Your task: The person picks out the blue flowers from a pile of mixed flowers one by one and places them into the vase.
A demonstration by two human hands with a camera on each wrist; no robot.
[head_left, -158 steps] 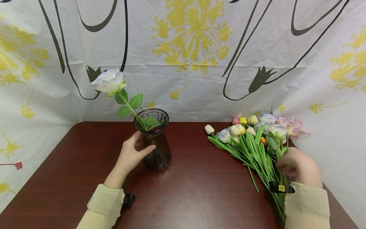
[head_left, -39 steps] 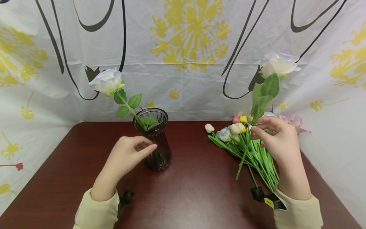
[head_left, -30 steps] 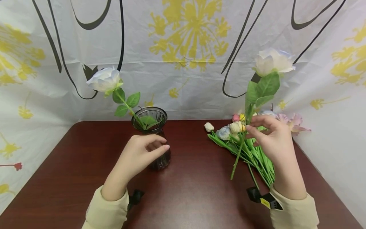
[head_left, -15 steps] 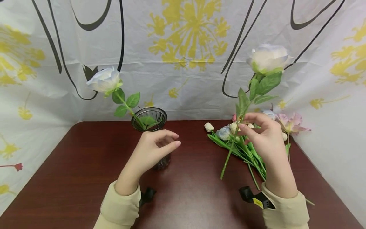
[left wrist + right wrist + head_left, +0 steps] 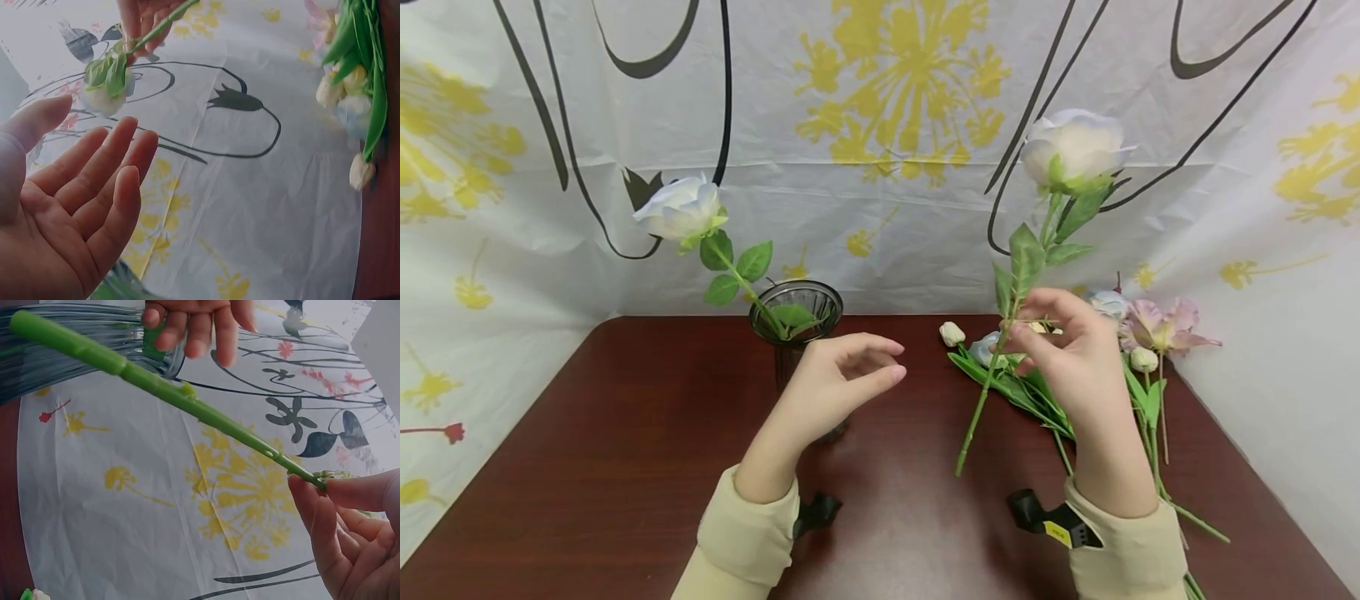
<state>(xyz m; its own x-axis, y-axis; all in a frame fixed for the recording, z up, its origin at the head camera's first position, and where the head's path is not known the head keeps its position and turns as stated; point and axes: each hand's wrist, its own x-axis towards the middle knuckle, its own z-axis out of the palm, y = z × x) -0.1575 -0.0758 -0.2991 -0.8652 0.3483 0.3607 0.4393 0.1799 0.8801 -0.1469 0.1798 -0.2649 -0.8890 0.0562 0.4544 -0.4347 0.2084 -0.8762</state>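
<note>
A white artificial rose (image 5: 1075, 150) stands raised on the right, its stem slanting down to the left. My right hand (image 5: 1067, 350) pinches that stem just below the leaves; the right wrist view shows thumb and fingertips on the green stem (image 5: 206, 415). My left hand (image 5: 842, 383) hovers in mid-table with fingers loosely bent and nothing in them. Palm and spread fingers of the left hand (image 5: 81, 200) show in its wrist view. Behind it stands a dark glass vase (image 5: 797, 292), partly hidden, holding another white rose (image 5: 681, 208) that leans left.
A pile of artificial flowers lies at the right: a white tulip (image 5: 952, 334), a pink lily-like bloom (image 5: 1165, 325) and several green stems, partly behind my right arm. The dark red table (image 5: 587, 433) ends at a patterned white cloth (image 5: 895, 242).
My right hand has drawn a white rose from the pile, lifted it and carried it left. My left hand has let go of the vase and moved right, in front of it.
</note>
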